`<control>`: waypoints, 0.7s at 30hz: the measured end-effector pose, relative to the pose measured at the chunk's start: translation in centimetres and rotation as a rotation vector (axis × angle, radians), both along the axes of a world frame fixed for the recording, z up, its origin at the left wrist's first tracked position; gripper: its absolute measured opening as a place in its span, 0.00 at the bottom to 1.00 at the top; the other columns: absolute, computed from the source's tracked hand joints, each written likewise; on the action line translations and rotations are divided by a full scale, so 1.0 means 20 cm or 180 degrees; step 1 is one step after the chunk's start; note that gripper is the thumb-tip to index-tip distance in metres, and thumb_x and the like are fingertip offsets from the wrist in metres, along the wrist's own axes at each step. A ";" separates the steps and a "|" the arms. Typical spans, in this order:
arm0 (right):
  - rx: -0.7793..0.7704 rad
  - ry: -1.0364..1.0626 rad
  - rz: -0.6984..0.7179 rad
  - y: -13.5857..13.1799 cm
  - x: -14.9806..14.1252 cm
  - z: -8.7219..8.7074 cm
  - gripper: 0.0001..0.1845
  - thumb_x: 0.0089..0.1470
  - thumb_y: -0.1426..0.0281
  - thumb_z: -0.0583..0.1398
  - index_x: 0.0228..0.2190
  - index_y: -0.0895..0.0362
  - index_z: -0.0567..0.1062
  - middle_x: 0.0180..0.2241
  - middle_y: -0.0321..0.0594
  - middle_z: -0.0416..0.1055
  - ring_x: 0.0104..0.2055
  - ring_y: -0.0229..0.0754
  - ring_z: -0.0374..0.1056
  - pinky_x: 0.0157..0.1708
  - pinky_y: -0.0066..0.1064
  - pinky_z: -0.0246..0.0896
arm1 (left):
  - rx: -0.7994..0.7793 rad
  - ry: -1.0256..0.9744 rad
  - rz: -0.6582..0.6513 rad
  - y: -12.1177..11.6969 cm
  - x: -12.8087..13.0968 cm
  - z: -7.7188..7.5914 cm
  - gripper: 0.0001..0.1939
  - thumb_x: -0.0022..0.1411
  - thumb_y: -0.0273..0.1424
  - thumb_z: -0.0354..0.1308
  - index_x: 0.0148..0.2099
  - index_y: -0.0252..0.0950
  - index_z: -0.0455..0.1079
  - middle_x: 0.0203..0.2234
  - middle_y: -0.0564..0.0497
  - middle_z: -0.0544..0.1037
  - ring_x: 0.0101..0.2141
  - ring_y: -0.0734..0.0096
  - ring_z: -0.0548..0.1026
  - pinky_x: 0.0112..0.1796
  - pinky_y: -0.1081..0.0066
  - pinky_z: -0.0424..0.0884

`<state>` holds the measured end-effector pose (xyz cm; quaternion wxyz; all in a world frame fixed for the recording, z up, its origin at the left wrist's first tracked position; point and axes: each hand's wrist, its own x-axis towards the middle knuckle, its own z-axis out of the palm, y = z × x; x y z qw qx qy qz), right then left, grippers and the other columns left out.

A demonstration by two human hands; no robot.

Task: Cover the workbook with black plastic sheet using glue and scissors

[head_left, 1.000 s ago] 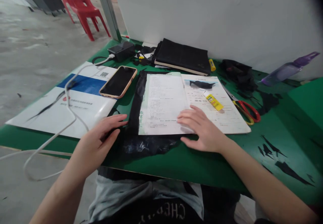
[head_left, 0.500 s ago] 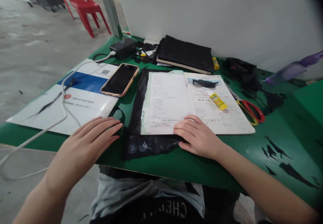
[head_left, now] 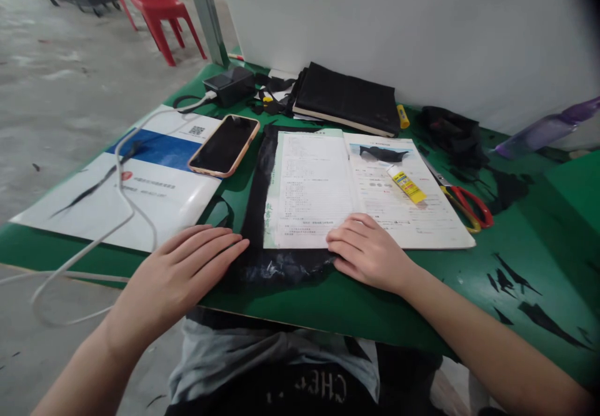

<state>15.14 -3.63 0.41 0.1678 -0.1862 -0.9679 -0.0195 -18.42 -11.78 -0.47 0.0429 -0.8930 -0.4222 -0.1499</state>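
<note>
My left hand [head_left: 187, 266] is palm down with its fingers stretched out to the right. Its fingertips reach the left edge of a black sheet [head_left: 276, 269], though contact is hard to judge. On that sheet lies an open book [head_left: 314, 185] with printed pages. My right hand [head_left: 368, 250] rests on the book's lower edge near the fold, fingers lightly bent over the page and thumb on the black sheet, gripping nothing. A yellow glue tube [head_left: 409, 187] and a torn black scrap [head_left: 383, 154] lie on the right page.
Left of the book lie a phone [head_left: 225, 145] and a white-and-blue booklet [head_left: 154, 191], crossed by a white cable [head_left: 122, 197]. Behind are a black charger [head_left: 229, 85] and a black-covered book [head_left: 347, 97]. To the right are scissors [head_left: 471, 207], black scraps [head_left: 537, 322] and a purple bottle [head_left: 539, 135].
My left hand has moved right, from over the green table to the black sheet's edge. My right hand has stayed nearly in place on the book.
</note>
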 end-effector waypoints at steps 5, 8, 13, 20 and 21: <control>-0.0048 0.0016 -0.0015 0.00 0.00 0.00 0.07 0.56 0.72 0.58 0.37 0.57 0.75 0.40 0.41 0.75 0.41 0.43 0.67 0.47 0.41 0.59 | -0.0182 -0.0370 0.0100 0.01 0.05 0.01 0.27 0.65 0.25 0.50 0.65 0.46 0.57 0.51 0.51 0.76 0.51 0.59 0.72 0.55 0.54 0.66; -0.0039 0.0025 -0.0038 -0.01 -0.01 0.00 0.07 0.56 0.73 0.58 0.37 0.58 0.75 0.39 0.42 0.75 0.41 0.44 0.68 0.45 0.41 0.60 | -0.0209 -0.0476 0.0132 0.02 0.06 -0.01 0.26 0.64 0.22 0.47 0.63 0.45 0.60 0.47 0.50 0.77 0.48 0.60 0.74 0.52 0.55 0.68; -0.0155 0.0111 -0.0106 0.00 -0.01 0.01 0.07 0.57 0.74 0.57 0.36 0.57 0.75 0.38 0.41 0.76 0.40 0.42 0.67 0.42 0.39 0.62 | -0.0240 -0.0555 0.0377 0.04 0.06 -0.06 0.23 0.64 0.27 0.52 0.61 0.44 0.62 0.43 0.49 0.78 0.45 0.59 0.74 0.49 0.57 0.70; -0.0742 0.0412 -0.0394 0.00 -0.02 -0.01 0.07 0.60 0.73 0.55 0.36 0.58 0.74 0.38 0.41 0.75 0.39 0.41 0.68 0.42 0.38 0.63 | -0.0305 -0.0878 0.1057 0.07 0.11 -0.05 0.18 0.64 0.39 0.54 0.56 0.45 0.67 0.42 0.50 0.79 0.41 0.62 0.77 0.44 0.63 0.73; -0.0814 0.0436 -0.0453 0.00 -0.02 -0.01 0.07 0.60 0.73 0.55 0.36 0.57 0.74 0.38 0.41 0.75 0.39 0.41 0.68 0.42 0.38 0.63 | -0.0367 -0.0892 0.1148 0.07 0.12 -0.05 0.19 0.64 0.41 0.54 0.56 0.45 0.66 0.42 0.50 0.79 0.40 0.62 0.77 0.43 0.63 0.74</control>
